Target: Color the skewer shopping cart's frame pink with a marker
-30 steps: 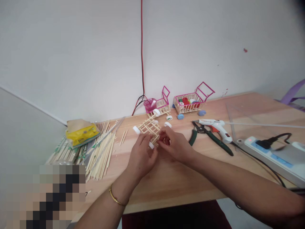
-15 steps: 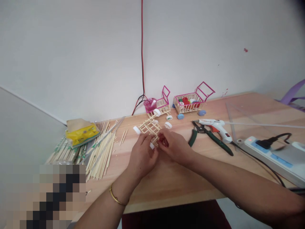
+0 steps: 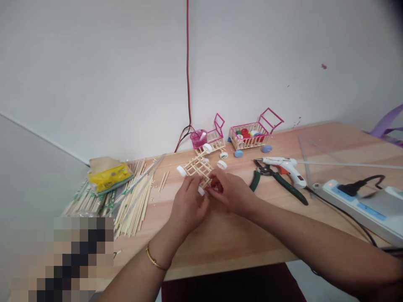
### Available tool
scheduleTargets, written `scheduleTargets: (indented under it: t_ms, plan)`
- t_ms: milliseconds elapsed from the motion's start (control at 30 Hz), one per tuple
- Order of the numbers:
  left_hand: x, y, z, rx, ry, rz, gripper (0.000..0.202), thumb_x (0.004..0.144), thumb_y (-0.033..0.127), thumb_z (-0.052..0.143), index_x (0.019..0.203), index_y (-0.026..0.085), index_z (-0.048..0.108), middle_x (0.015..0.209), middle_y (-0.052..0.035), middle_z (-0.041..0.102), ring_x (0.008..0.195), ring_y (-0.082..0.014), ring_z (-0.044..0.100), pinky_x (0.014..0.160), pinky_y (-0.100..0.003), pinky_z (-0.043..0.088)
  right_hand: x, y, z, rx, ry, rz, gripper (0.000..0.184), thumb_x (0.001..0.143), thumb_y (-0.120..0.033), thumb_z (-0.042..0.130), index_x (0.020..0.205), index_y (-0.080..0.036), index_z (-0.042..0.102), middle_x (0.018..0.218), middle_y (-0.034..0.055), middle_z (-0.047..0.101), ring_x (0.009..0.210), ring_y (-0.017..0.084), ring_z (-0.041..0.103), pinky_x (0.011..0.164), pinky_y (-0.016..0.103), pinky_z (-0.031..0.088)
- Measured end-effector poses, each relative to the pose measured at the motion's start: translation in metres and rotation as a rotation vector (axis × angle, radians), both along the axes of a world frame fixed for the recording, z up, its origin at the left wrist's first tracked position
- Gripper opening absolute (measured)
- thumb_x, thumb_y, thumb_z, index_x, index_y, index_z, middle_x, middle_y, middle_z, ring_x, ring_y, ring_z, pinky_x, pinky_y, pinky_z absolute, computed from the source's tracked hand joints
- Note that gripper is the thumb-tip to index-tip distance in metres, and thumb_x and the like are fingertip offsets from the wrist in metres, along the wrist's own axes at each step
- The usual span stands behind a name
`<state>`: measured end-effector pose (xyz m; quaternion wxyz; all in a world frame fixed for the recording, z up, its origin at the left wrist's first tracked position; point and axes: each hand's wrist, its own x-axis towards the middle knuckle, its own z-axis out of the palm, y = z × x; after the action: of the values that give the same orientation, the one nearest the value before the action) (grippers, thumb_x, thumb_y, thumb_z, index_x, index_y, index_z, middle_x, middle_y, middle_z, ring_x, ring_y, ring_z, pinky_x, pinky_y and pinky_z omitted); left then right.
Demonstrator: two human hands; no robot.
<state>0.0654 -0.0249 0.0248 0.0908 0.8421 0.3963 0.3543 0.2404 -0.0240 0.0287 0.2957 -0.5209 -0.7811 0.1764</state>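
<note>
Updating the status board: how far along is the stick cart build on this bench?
Done: two pink-trimmed carts stand by the wall, wheels on. In hand: left hand and right hand both hold a bare stick frame, with white caps at two corners. Left, judging by the finished pair: no pink trim or handle on it yet; a spare cap lies beside it, glue gun nearby.

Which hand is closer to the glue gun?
Right. The right hand sits just left of the glue gun, apart from it; the left hand lies farther left. Both grip the stick frame.

Both hands [image 3: 189, 205] [image 3: 234, 193] on stick frame [image 3: 198, 167] (white caps [image 3: 181, 170])
</note>
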Motion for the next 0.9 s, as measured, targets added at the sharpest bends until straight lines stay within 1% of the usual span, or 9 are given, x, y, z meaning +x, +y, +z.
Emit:
scheduleTargets:
  t_ms: [200,300,400,467,567,600,667,767,900]
  plan:
    - [-0.001,0.0,-0.001,0.025,-0.007,0.0,0.04,0.083,0.016,0.056,0.122,0.017,0.046,0.111,-0.012,0.058,0.104,-0.0225,0.056,0.091,-0.04,0.051,0.004,0.001,0.003,0.039,-0.035,-0.033,0.022,0.083,-0.027,0.063,0.101,-0.02,0.051,0.073,0.0004,0.066,0.066,0.016,0.057,0.061,0.026,0.035]
    - [-0.002,-0.001,-0.002,0.051,-0.007,0.0,0.041,0.084,0.02,0.059,0.123,0.017,0.045,0.112,-0.0124,0.057,0.106,-0.0227,0.055,0.092,-0.04,0.051,0.007,-0.001,0.008,0.061,-0.009,-0.049,0.022,0.08,-0.024,0.064,0.097,-0.02,0.051,0.069,-0.0018,0.063,0.062,0.015,0.054,0.059,0.026,0.034]
    - [-0.006,-0.002,-0.002,0.068,0.003,0.01,0.043,0.084,0.025,0.062,0.123,0.017,0.045,0.114,-0.0129,0.056,0.108,-0.0235,0.054,0.089,-0.039,0.052,0.012,-0.004,0.014,0.071,0.189,-0.068,0.018,0.078,-0.022,0.062,0.09,-0.022,0.048,0.062,-0.0056,0.056,0.054,0.011,0.049,0.055,0.024,0.035]
    - [-0.009,-0.002,-0.002,0.076,0.023,0.037,0.041,0.083,0.028,0.064,0.119,0.018,0.047,0.113,-0.0124,0.057,0.106,-0.0236,0.056,0.086,-0.039,0.053,0.016,-0.003,0.017,0.105,0.381,-0.133,0.014,0.08,-0.024,0.059,0.084,-0.022,0.046,0.06,-0.0064,0.051,0.052,0.009,0.047,0.052,0.022,0.036]
    - [-0.013,-0.003,0.0,0.08,0.053,0.081,0.036,0.082,0.033,0.066,0.11,0.018,0.049,0.104,-0.01,0.059,0.095,-0.0218,0.059,0.079,-0.037,0.053,0.023,0.004,0.022,0.149,0.622,-0.282,0.014,0.082,-0.027,0.057,0.081,-0.022,0.044,0.06,-0.0065,0.046,0.051,0.009,0.043,0.049,0.022,0.034]
    - [-0.013,-0.003,0.001,0.07,0.061,0.091,0.035,0.082,0.035,0.066,0.107,0.018,0.049,0.1,-0.0088,0.06,0.09,-0.0208,0.059,0.076,-0.036,0.053,0.025,0.008,0.022,0.142,0.689,-0.315,0.013,0.082,-0.028,0.056,0.081,-0.022,0.044,0.059,-0.007,0.044,0.05,0.009,0.042,0.048,0.022,0.033]
    - [-0.014,-0.004,0.003,0.033,0.07,0.108,0.035,0.081,0.038,0.067,0.104,0.018,0.049,0.093,-0.0064,0.06,0.082,-0.0191,0.059,0.071,-0.034,0.052,0.029,0.016,0.021,0.101,0.812,-0.338,0.013,0.083,-0.029,0.054,0.081,-0.023,0.043,0.058,-0.0081,0.04,0.049,0.009,0.039,0.048,0.022,0.032]
    - [-0.015,-0.004,0.002,-0.023,0.073,0.136,0.036,0.079,0.038,0.068,0.103,0.018,0.049,0.088,-0.0044,0.06,0.077,-0.0177,0.059,0.069,-0.033,0.05,0.033,0.027,0.014,0.05,0.91,-0.347,0.013,0.083,-0.03,0.054,0.083,-0.023,0.043,0.062,-0.0073,0.044,0.053,0.009,0.043,0.052,0.023,0.035]
    - [-0.016,-0.001,-0.001,-0.055,0.073,0.144,0.031,0.081,0.035,0.066,0.102,0.019,0.05,0.09,-0.0043,0.059,0.079,-0.0173,0.059,0.07,-0.032,0.05,0.034,0.033,0.003,-0.002,0.915,-0.412,0.017,0.082,-0.035,0.057,0.087,-0.021,0.049,0.07,-0.0041,0.053,0.062,0.011,0.049,0.06,0.025,0.039]
